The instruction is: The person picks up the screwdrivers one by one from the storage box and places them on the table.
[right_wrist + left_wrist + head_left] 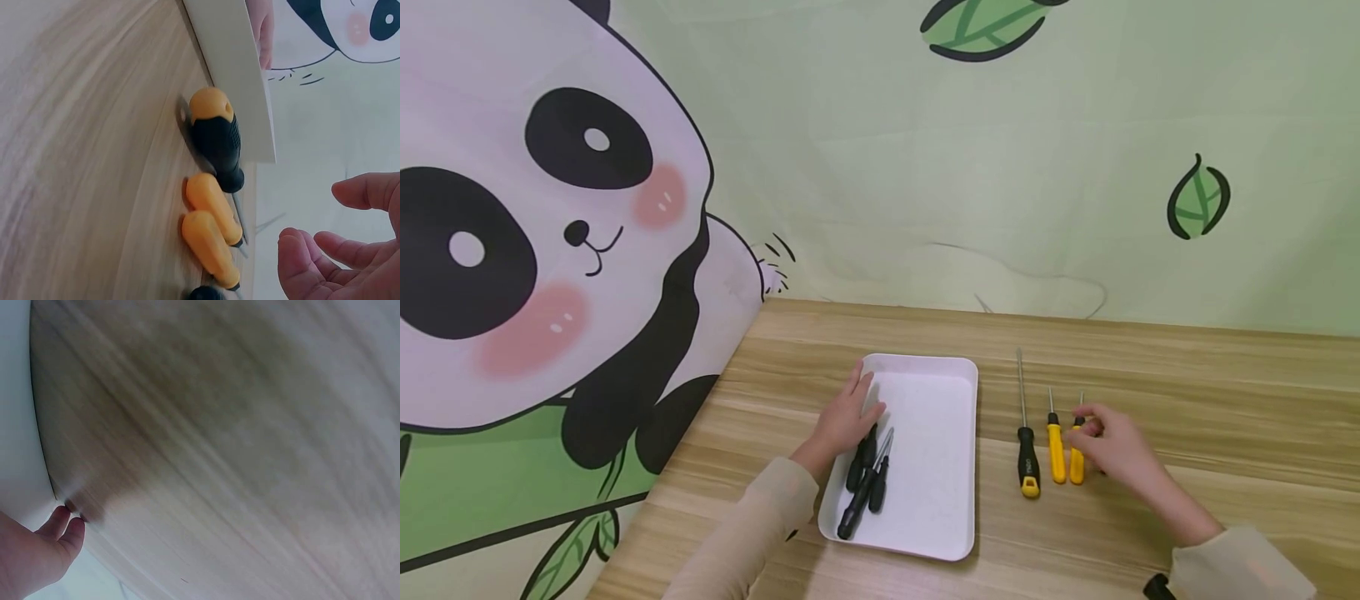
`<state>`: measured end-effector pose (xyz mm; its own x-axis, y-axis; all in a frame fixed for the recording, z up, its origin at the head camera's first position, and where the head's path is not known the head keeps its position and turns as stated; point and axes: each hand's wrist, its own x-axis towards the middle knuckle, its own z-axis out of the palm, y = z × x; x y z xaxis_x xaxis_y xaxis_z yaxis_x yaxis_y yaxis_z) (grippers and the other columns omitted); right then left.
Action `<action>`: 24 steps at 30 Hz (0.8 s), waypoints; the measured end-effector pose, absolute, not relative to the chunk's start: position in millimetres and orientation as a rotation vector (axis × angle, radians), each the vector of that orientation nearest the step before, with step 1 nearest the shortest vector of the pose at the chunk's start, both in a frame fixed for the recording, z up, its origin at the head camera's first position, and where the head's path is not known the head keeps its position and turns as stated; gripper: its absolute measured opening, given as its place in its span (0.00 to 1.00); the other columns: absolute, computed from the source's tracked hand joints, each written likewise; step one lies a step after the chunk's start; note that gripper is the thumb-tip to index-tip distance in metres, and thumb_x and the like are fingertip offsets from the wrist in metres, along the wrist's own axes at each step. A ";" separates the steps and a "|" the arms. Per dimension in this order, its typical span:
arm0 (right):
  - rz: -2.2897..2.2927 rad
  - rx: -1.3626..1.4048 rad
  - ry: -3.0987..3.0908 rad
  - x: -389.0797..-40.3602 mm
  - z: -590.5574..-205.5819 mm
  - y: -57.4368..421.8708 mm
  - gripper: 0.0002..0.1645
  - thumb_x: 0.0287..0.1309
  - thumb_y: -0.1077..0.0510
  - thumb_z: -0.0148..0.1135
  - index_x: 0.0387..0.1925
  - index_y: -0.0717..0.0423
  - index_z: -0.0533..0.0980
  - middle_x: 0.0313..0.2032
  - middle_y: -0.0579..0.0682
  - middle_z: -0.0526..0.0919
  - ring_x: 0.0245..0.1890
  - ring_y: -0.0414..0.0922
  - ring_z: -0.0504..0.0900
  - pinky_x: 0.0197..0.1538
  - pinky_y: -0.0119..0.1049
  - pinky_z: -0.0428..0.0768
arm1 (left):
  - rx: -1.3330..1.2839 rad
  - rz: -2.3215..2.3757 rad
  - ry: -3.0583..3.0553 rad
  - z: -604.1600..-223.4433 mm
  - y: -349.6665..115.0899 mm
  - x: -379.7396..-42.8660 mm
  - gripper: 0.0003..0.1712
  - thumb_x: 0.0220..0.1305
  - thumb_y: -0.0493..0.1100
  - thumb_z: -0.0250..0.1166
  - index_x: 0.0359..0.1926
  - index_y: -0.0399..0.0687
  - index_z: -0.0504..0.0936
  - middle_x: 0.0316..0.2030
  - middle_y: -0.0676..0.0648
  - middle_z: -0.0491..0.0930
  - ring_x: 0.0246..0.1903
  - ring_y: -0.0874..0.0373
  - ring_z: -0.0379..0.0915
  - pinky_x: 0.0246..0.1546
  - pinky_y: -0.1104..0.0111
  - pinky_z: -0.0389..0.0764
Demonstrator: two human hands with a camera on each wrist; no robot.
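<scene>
A white tray (928, 467) holds several black-handled screwdrivers (856, 504) along its left side. My left hand (844, 417) grips the tray's far left rim, thumb over the inner side; in the left wrist view its fingertips (76, 530) are outside the wall, close to the table. To the right of the tray lie a long black screwdriver with a yellow end (1028, 462) and two small yellow-handled screwdrivers (1056, 450) (209, 247). Above the rightmost yellow one hovers my right hand (1112, 442), thumb and fingers (356, 190) apart, holding nothing.
Another black handle (206, 293) shows at the bottom of the right wrist view, beyond the yellow ones. The wooden table (1247, 442) meets a green wall cloth (1037, 192) printed with a panda and leaves at its back edge.
</scene>
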<state>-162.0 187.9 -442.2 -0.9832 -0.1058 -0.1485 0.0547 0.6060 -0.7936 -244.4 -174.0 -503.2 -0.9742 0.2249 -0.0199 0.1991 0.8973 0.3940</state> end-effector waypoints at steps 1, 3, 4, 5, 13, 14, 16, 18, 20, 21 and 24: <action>-1.317 -0.049 2.652 -161.8 -441.9 186.6 0.27 0.54 0.58 0.55 0.54 0.71 0.65 0.30 0.55 0.75 0.20 0.42 0.70 0.21 0.31 0.72 | 0.332 0.611 2.996 -503.1 -173.9 -244.3 0.36 0.64 0.57 0.48 0.67 0.47 0.52 0.71 0.48 0.39 0.59 0.46 0.63 0.52 0.54 0.70; -1.310 -0.059 2.655 -161.7 -441.7 184.5 0.27 0.55 0.58 0.55 0.53 0.70 0.65 0.31 0.56 0.75 0.20 0.42 0.70 0.21 0.31 0.72 | 0.333 0.609 2.996 -502.8 -173.9 -244.3 0.36 0.64 0.57 0.48 0.67 0.46 0.52 0.70 0.48 0.39 0.59 0.46 0.63 0.52 0.54 0.70; -1.308 -0.065 2.656 -161.6 -441.6 183.6 0.27 0.55 0.58 0.55 0.53 0.70 0.65 0.32 0.57 0.75 0.20 0.42 0.70 0.21 0.31 0.73 | 0.333 0.607 2.995 -502.6 -173.9 -244.2 0.36 0.64 0.57 0.48 0.67 0.46 0.52 0.70 0.48 0.39 0.59 0.46 0.63 0.52 0.54 0.70; -1.304 -0.070 2.658 -161.7 -441.7 182.8 0.27 0.55 0.58 0.55 0.53 0.70 0.65 0.33 0.57 0.75 0.21 0.42 0.71 0.22 0.31 0.73 | 0.331 0.611 2.993 -502.3 -173.9 -244.1 0.36 0.64 0.57 0.48 0.67 0.46 0.52 0.70 0.48 0.38 0.59 0.46 0.63 0.52 0.54 0.70; -1.352 -0.100 2.612 -162.0 -440.2 172.3 0.27 0.55 0.58 0.57 0.53 0.71 0.65 0.35 0.60 0.75 0.23 0.44 0.74 0.25 0.32 0.76 | 0.333 0.619 2.998 -502.1 -173.9 -244.2 0.36 0.63 0.57 0.49 0.67 0.46 0.53 0.70 0.47 0.40 0.58 0.45 0.65 0.50 0.53 0.71; -1.358 -0.098 2.607 -162.1 -439.6 170.5 0.27 0.54 0.58 0.57 0.52 0.71 0.66 0.35 0.59 0.76 0.23 0.44 0.74 0.24 0.33 0.76 | 0.333 0.619 2.998 -502.2 -173.9 -244.4 0.36 0.63 0.57 0.49 0.67 0.46 0.53 0.70 0.47 0.39 0.58 0.45 0.65 0.50 0.53 0.71; -1.372 -0.097 2.597 -162.3 -438.9 167.2 0.27 0.54 0.57 0.58 0.52 0.70 0.66 0.34 0.59 0.76 0.22 0.44 0.74 0.24 0.33 0.77 | 0.337 0.623 2.996 -502.3 -174.0 -244.7 0.36 0.63 0.57 0.49 0.67 0.46 0.53 0.70 0.47 0.40 0.58 0.45 0.65 0.50 0.53 0.71; -1.381 -0.101 2.587 -162.6 -438.5 164.2 0.27 0.54 0.57 0.57 0.52 0.70 0.66 0.34 0.59 0.76 0.21 0.43 0.74 0.24 0.34 0.77 | 0.338 0.625 2.994 -502.3 -174.1 -244.6 0.36 0.64 0.57 0.49 0.67 0.46 0.53 0.70 0.47 0.39 0.58 0.46 0.64 0.51 0.53 0.71; -1.385 -0.108 2.578 -163.0 -438.4 161.4 0.27 0.54 0.57 0.57 0.53 0.70 0.66 0.35 0.59 0.76 0.21 0.43 0.74 0.24 0.35 0.77 | 0.343 0.626 2.994 -502.3 -174.0 -244.4 0.36 0.64 0.57 0.49 0.67 0.46 0.53 0.70 0.47 0.39 0.59 0.46 0.63 0.51 0.53 0.71; -1.388 -0.110 2.572 -163.2 -438.4 160.0 0.27 0.54 0.58 0.57 0.53 0.69 0.66 0.35 0.59 0.75 0.21 0.43 0.74 0.24 0.35 0.77 | 0.344 0.626 2.993 -502.2 -174.0 -244.3 0.36 0.64 0.57 0.49 0.67 0.46 0.53 0.70 0.47 0.39 0.59 0.45 0.63 0.51 0.54 0.71; -1.403 -0.127 2.556 -164.0 -438.0 155.8 0.27 0.54 0.58 0.57 0.53 0.70 0.66 0.35 0.59 0.76 0.21 0.43 0.75 0.24 0.36 0.77 | 0.346 0.625 2.994 -502.0 -173.9 -243.9 0.36 0.64 0.57 0.49 0.67 0.46 0.53 0.70 0.47 0.39 0.59 0.45 0.63 0.51 0.54 0.71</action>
<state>-164.0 155.8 -438.0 -0.9715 -0.1818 -0.1524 0.0310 0.5396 -0.8413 -243.9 -173.9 -502.0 -0.9726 0.2317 -0.0165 0.2058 0.8923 0.4018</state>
